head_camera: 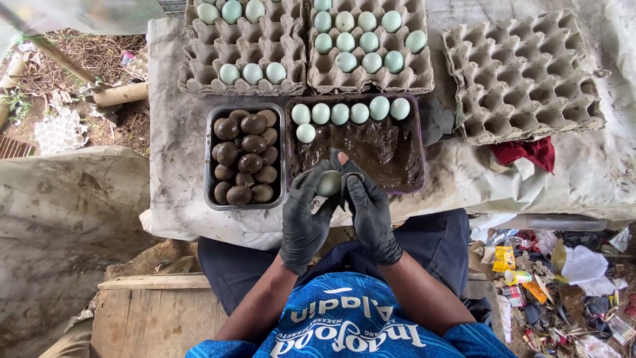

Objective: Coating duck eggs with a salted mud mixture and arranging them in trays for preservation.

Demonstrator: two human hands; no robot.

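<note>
Black gloves on both hands, closed together round one pale egg point(328, 183). Left hand point(303, 219) cupping it from the side and below, fingers curled over; right hand point(371, 215) pressed to the other side, thumb up over the top. Only a sliver of shell on show between the fingers, the rest covered by the gloves; smeared or clean, impossible to tell.

Just beyond the grip, a dark tray of brown mud point(371, 149), its near edge partly behind the knuckles. Along its far side, a row of pale blue-green eggs point(350, 111), with one more below the row's left end.

To the left of the grip, a metal tray point(209, 159) piled with mud-coated eggs point(244, 159), lower layers hidden under the top ones.

Farther out, two grey pulp cartons point(301, 63) partly filled with pale eggs, cut off at the top edge of the view. Off to the right, an empty pulp carton point(523, 76), and a red rag point(527, 151) tucked at its near corner.

Underneath all, a stained cloth point(179, 152) over the table. Lower right, a heap of litter point(563, 285), too jumbled to sort out.
</note>
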